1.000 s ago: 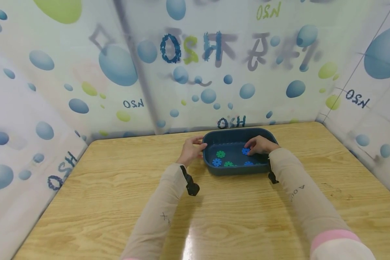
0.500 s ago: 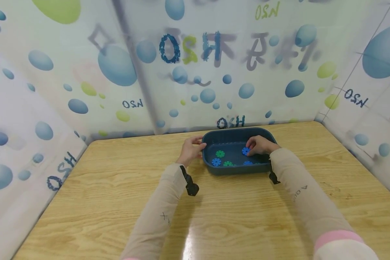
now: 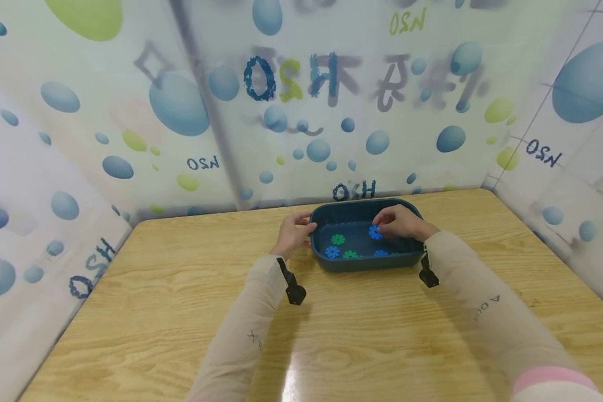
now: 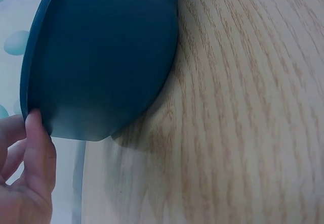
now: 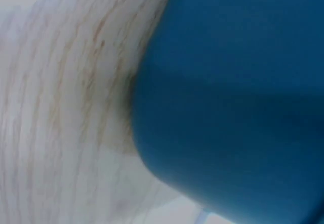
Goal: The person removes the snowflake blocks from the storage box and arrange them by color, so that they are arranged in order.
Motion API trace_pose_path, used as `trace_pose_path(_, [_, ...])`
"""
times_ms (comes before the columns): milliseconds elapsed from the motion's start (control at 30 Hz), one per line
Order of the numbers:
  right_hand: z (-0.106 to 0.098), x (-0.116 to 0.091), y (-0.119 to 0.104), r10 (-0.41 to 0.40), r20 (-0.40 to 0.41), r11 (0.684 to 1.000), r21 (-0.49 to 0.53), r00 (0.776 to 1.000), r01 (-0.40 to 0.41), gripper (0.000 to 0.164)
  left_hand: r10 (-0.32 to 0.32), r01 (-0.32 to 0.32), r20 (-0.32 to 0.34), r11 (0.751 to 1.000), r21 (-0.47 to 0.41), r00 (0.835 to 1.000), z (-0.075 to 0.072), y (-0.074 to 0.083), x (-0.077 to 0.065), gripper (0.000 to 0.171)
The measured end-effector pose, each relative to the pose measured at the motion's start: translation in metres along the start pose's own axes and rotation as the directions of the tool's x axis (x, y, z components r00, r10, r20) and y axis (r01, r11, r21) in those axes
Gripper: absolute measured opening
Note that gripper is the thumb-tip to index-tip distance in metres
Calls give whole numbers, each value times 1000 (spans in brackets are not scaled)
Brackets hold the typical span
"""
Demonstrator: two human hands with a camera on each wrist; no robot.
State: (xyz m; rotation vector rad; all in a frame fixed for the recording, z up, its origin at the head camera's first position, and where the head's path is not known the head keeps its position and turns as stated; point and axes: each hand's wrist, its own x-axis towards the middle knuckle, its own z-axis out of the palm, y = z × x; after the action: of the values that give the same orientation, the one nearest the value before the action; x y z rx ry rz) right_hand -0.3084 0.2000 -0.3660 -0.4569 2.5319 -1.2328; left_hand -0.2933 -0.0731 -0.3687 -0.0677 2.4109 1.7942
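On my feed I count one counter (image 3: 181, 279), one tub (image 3: 367, 264), three blue discs (image 3: 332, 252) and at least two green discs (image 3: 338, 239), some partly hidden.

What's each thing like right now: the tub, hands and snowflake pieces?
Dark blue basin, upright on the wooden table
Left hand, gripping the basin's rim
Farthest blue snowflake disc, pinched
Right hand, pinching that disc
Green snowflake discs, lying inside
Other blue discs, lying inside

beige sleeves (image 3: 241, 318) — small dark lettering (image 3: 253, 336) | right sleeve (image 3: 482, 285) — pink band (image 3: 555, 376), white fabric (image 3: 560, 394) beyond | black wrist cameras (image 3: 295, 293)
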Motion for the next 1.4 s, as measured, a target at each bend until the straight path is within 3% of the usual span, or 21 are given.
trace_pose_path(233, [3,-12,-16,-91,-42,994,62,995,94,21,4,-4,4,1000,-9,1000,0,0,0,39])
trace_pose_path(600, [24,-40,-51,-229,41,968,112,973,223,19,7,-7,10,1000,8,1000,0,0,0,39])
trace_pose_path(867, [54,-51,-71,-330,133,943,85,935,321,15,12,-12,7,1000,22,1000,-1,1,-1,39])
trace_pose_path(1133, [91,-56,-72,-388,179,920,27,904,390,10,16,-16,3,999,34,1000,0,1,-1,38])
trace_pose_path(1400, [115,-48,-61,-419,224,904,11,880,428,10,24,-24,3,999,38,1000,0,0,-1,38])
